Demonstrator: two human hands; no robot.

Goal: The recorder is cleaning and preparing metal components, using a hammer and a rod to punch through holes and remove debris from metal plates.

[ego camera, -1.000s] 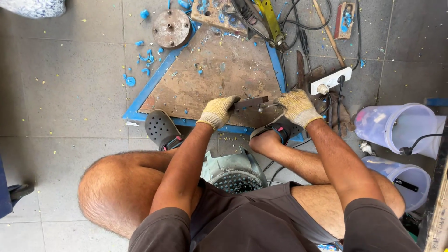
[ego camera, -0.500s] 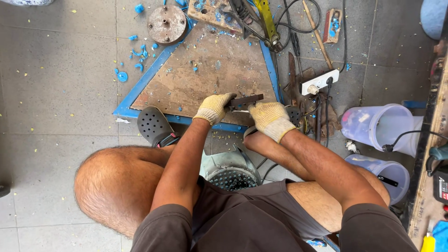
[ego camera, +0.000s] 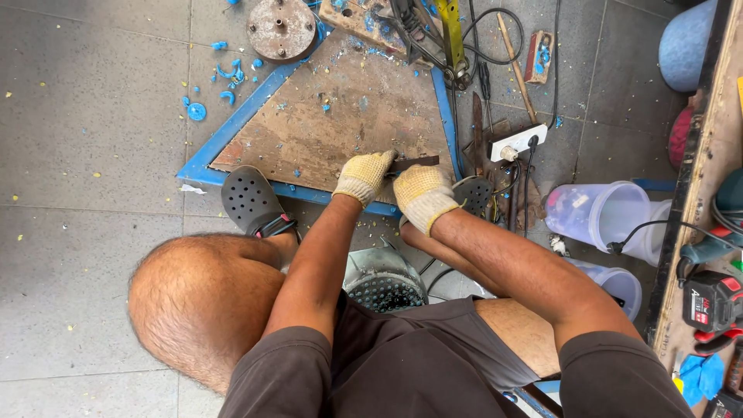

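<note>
Left hand: in a knitted yellow glove, gripping the dark flat metal bar.
Right hand: gloved, closing beside it.
Bar: lying on the near right of one rusty triangular blue-edged plate.
Clogs: two, black, perforated.

A red and black battery pack lies at the right edge, on the wooden table, and bears a small white label on its red top. It sits just below a teal power tool. No other labels, packages, signs or screens show.
</note>
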